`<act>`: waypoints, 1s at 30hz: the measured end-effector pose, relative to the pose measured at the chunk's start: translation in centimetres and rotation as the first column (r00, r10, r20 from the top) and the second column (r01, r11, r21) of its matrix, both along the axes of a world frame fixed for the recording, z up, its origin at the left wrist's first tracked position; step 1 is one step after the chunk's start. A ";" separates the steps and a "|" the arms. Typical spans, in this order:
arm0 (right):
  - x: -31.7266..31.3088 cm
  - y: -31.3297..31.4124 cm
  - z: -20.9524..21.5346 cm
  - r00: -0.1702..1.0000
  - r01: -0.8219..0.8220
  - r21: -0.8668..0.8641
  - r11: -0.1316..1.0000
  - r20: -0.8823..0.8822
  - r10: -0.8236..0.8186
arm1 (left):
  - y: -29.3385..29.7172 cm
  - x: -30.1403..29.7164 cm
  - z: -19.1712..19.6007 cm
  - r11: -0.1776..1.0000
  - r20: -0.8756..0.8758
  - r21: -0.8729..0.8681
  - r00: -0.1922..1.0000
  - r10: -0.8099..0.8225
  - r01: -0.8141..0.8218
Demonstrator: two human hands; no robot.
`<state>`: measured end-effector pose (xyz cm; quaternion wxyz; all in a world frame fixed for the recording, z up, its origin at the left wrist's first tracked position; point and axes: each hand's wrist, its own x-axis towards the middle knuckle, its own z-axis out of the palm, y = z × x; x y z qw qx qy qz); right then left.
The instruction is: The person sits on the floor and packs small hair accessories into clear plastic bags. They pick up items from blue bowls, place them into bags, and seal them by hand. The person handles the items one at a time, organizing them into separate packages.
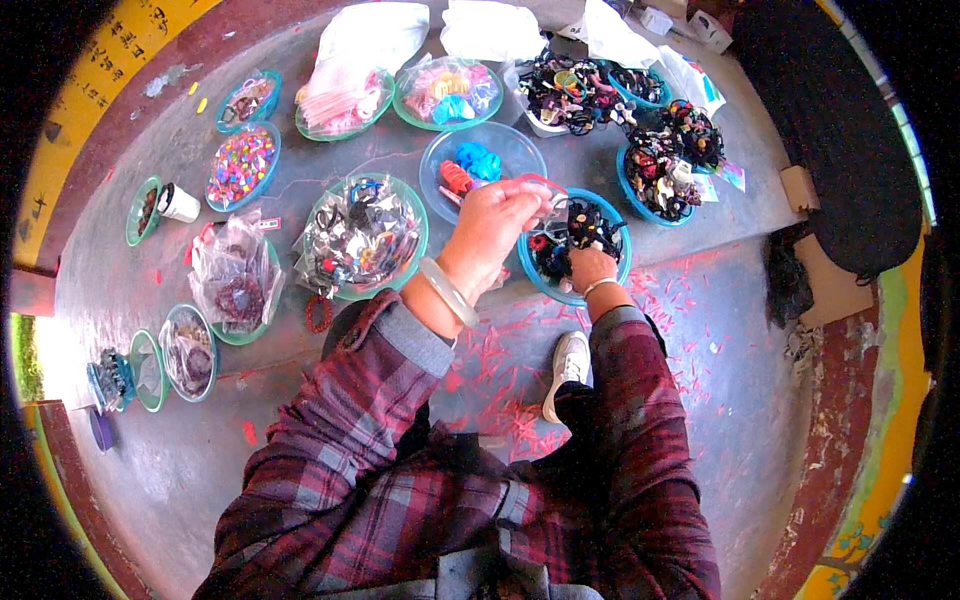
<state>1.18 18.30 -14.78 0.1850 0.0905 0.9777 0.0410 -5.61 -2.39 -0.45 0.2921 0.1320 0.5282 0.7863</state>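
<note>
My left hand [485,232], with a pale bangle at its wrist, is raised over the middle of the floor. Its thumb and fingers are closed on a small clear plastic bag [545,190] with a reddish edge. My right hand [594,266] reaches down into a blue basin [625,262] of black hair ties [585,222] with small coloured ornaments. The fingertips are hidden among the hair ties. Just beyond my left hand stands a clear basin [428,165] holding blue and red bundles. Left of it is a green-rimmed basin [424,225] of bagged hair ties.
More basins stand around: colourful beads [240,165] at left, pink bags [330,108] at the back, black hair ties [660,185] at right. A white cup [179,203] is among the left basins. Red scraps [500,390] litter the floor around my shoe [570,365].
</note>
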 end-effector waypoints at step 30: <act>5.3 -2.7 18.0 0.745 -0.234 -0.698 -0.676 0.318 -0.586 | 0.0 0.3 0.4 0.987 0.028 0.036 0.987 -0.160 0.159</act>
